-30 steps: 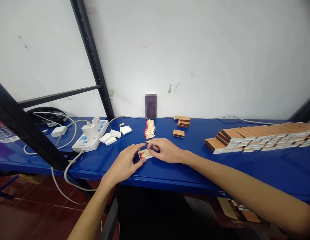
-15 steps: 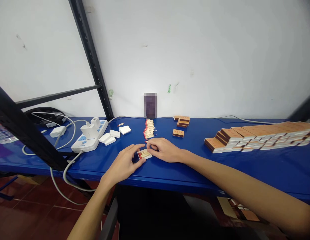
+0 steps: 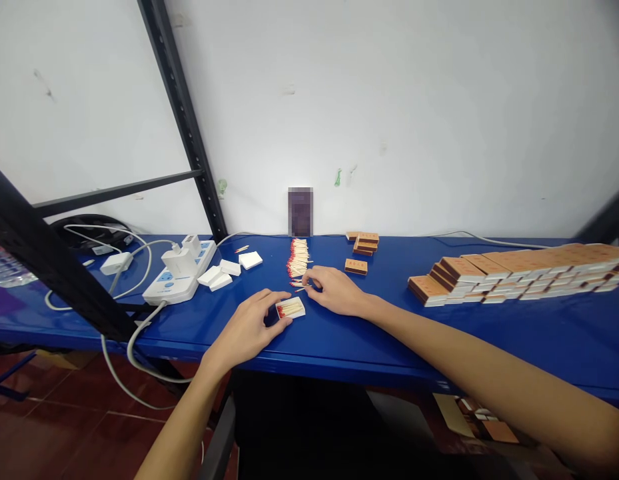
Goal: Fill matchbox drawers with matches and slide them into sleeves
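A white matchbox tray (image 3: 298, 313) with several red-tipped matches lies on the blue table. My left hand (image 3: 254, 323) holds its left end between thumb and fingers. Just above the tray's right side, my right hand (image 3: 329, 290) is closed at a few loose matches (image 3: 295, 285), its fingertips pinched on what looks like a match. Behind them a long pile of matches (image 3: 299, 257) runs back toward the wall, heads to the left.
White trays (image 3: 219, 275) lie left of the matches, beside a power strip (image 3: 174, 283) with cables. Closed matchboxes (image 3: 356, 267) stand behind my right hand. A long matchbox stack (image 3: 509, 273) fills the right side. A black shelf post (image 3: 184, 113) rises at the left.
My right hand has moved off the tray, up and slightly right, to the loose matches. The tray's matches now show fully. My left hand has stayed in place.
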Available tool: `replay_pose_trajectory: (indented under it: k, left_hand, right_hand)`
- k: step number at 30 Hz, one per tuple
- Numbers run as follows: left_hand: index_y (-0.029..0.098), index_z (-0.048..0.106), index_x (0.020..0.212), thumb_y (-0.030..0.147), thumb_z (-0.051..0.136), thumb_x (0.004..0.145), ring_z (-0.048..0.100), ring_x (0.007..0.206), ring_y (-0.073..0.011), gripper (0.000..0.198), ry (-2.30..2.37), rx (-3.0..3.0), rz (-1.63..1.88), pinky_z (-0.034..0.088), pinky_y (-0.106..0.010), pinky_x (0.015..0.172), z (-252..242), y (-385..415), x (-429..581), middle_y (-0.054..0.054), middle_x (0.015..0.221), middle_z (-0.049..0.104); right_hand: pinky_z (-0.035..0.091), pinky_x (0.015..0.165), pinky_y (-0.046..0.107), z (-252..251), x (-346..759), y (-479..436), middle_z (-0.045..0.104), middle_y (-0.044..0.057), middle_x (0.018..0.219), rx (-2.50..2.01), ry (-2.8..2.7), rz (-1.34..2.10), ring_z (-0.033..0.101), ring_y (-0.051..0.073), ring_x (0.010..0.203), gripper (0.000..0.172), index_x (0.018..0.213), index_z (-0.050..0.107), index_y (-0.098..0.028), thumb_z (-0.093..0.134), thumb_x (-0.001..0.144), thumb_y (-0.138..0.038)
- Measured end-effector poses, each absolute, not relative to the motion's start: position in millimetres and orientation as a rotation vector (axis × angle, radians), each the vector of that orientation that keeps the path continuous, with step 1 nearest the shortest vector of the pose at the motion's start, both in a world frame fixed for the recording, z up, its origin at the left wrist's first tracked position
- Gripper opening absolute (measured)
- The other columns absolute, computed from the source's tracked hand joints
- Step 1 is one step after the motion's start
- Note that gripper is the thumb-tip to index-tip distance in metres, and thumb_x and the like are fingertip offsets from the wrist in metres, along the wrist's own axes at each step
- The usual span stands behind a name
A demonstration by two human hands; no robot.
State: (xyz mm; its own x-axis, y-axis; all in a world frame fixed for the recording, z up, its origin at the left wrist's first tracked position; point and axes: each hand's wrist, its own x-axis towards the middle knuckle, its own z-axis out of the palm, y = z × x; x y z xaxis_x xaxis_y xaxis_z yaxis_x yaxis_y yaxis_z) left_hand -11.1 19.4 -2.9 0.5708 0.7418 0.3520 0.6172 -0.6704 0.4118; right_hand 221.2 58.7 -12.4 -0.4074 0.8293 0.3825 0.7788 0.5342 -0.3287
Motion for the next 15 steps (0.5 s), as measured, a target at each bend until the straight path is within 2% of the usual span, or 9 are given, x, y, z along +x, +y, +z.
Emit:
replay_pose_trajectory:
  k: [15]
  left_hand:
    - [0.026, 0.057, 0.127, 0.037, 0.057, 0.091, 0.056, 0.080, -0.0160, 0.037, 1.130, 2.555, 0.727, 0.046, -0.030, 0.078, -4.2, 20.8, -11.1, -0.002, 0.098, 0.061]
  right_hand:
    - [0.038, 0.071, 0.028, -10.4, 223.1, 58.3, 0.059, 0.004, 0.092, -1.220, -2.406, 0.209, 0.053, 0.016, 0.080, 0.014, 0.091, 0.054, -0.020, 0.043, 0.096, -0.026]
